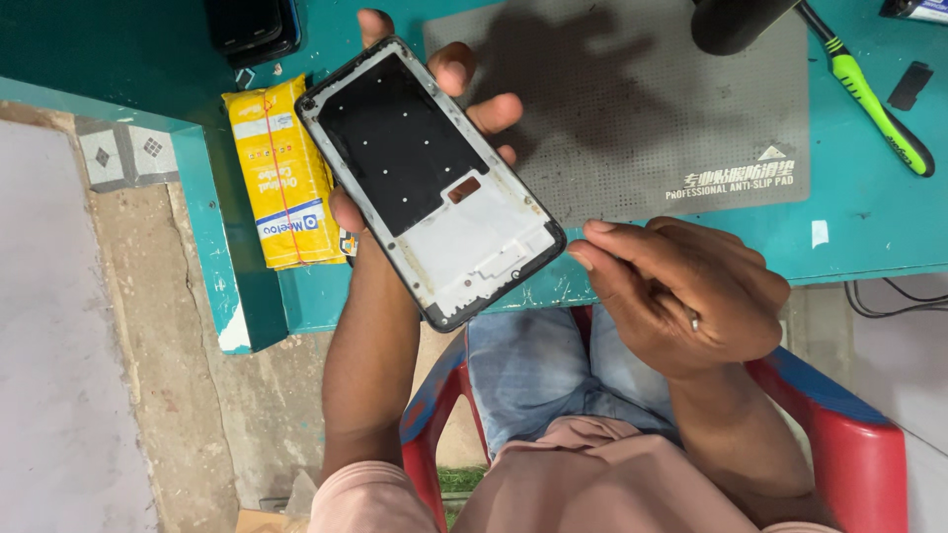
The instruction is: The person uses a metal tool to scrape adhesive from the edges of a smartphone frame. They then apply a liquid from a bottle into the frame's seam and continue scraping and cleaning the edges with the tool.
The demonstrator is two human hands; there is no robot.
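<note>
— What is the bench looking like?

— A teal worktop [869, 212] is running across the top of the view, with a grey anti-slip mat [642, 118] lying on it and a bare concrete floor showing below to the left.

— And the piece being handled?

— An opened phone frame [430, 183], black panel above and pale inner plate below, is being held tilted over the bench edge, above the person's lap. The left hand [434, 118] is cradling it from behind, fingers spread around the far side and thumb hooking the near edge. The right hand [681, 286] is hovering just beside the frame's lower corner, fingertips pressed together as if pinching something; whether anything is between them I cannot tell.

— What is lying around it?

— A yellow packet [281, 178] is lying just left of the frame, a dark phone [252, 25] is sitting at the top edge, and a green-handled tool [879, 104] is resting at the right. The person is sitting on a red chair [849, 434].

— Any risk?

— I judge the frame is hanging off the bench, so a loosening grip could be dropping it to the floor; any tiny part pinched there could be getting lost.
</note>
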